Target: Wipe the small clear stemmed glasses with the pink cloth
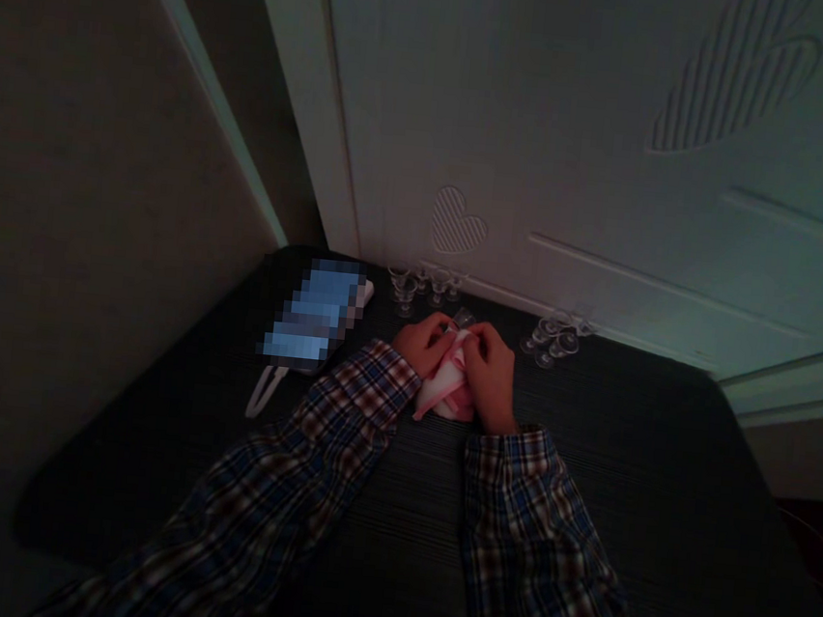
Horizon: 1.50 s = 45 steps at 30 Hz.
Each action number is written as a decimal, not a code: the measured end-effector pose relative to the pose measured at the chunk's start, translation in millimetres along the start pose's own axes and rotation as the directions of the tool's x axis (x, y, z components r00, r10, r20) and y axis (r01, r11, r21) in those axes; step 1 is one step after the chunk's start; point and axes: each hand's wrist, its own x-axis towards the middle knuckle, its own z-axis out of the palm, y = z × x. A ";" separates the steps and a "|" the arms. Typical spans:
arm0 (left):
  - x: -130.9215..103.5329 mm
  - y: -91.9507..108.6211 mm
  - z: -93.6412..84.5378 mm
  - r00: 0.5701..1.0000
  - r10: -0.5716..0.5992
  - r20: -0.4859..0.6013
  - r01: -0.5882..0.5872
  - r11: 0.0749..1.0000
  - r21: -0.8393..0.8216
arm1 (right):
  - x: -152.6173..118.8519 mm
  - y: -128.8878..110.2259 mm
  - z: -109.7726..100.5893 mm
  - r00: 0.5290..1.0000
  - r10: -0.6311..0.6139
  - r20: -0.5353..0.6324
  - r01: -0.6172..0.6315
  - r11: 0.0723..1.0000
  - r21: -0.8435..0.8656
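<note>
A pink and white cloth (450,385) lies bunched between my two hands, its lower end hanging down onto the dark table. My left hand (423,342) is closed, with thumb and fingers pinching the cloth's left side. From the right, my right hand (490,374) is closed on the same cloth, fingers bent near its upper edge. Just beyond the fingertips a small clear glass (464,317) shows, partly hidden by the cloth and hands. Whether fingers touch that glass directly I cannot tell in this dim light.
Several small stemmed glasses (439,285) stand behind my left hand, and another group of glasses (558,339) is at the right. A phone (316,314) with a white cable (267,392) lies at the left. A white panel (577,169) with heart patterns borders the dark table (392,510).
</note>
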 end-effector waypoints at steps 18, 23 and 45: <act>-0.2 0.6 0.3 1.000 -0.021 0.005 0.022 1.000 -0.022 | 0.7 4.8 1.1 1.000 -0.013 0.009 0.013 1.000 -0.014; -0.4 1.3 0.5 0.999 -0.030 -0.010 0.030 1.000 -0.007 | 0.4 4.3 1.1 1.000 -0.024 0.009 0.024 1.000 -0.019; 2.6 -2.5 1.6 1.000 -0.020 -0.008 0.020 1.000 -0.005 | 1.1 4.4 1.7 0.999 -0.034 0.003 0.034 0.999 0.000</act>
